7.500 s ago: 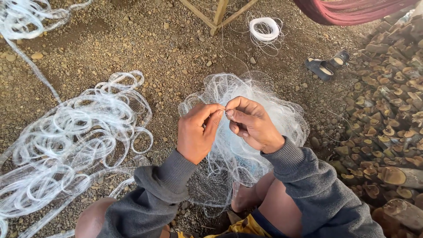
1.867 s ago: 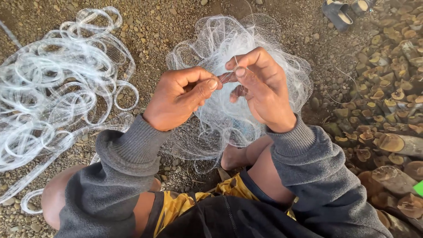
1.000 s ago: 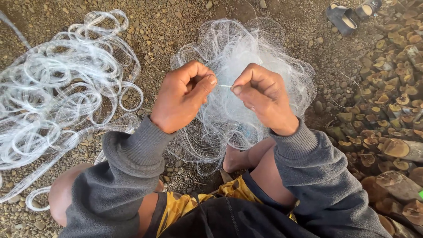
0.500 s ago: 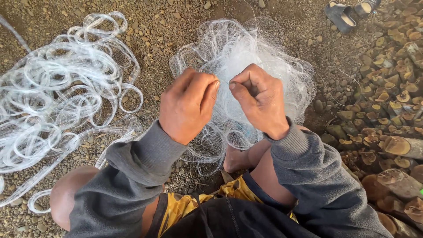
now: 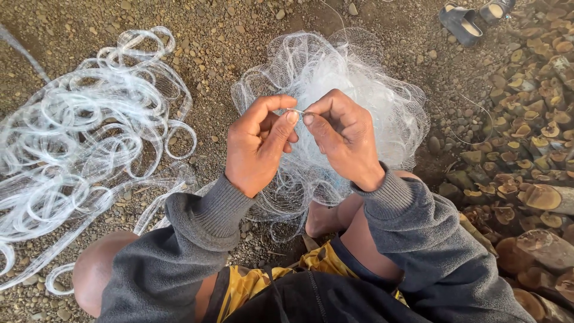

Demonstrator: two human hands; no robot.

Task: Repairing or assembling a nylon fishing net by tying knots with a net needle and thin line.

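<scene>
Grey sleeves [image 5: 179, 263] come up from the near edge of the gravel ground [image 5: 239, 36], over bare knees and yellow patterned shorts [image 5: 251, 284]. Just beyond them the left hand [image 5: 258, 145] and the right hand [image 5: 342, 139] meet thumb tip to forefinger tip, each pinched closed on a short bit of fine clear line [image 5: 297, 110] stretched between them; the other fingers curl in loosely. Under and behind both hands lies the white fishing net [image 5: 353, 78], bunched in a mound near the middle of the ground, touching the foot. Doing this well seems to call for keeping the pinch right at the strand, hands close together, pulling evenly so the thin mesh neither slips nor tears, and holding the piece clear of the heap so no neighbouring loop snags. To the left edge sprawl loose coils of clear line [image 5: 84, 149], well apart from the net. Along the right edge stand cut logs [image 5: 526, 167]; at the far right corner lie dark sandals [image 5: 460, 24]
</scene>
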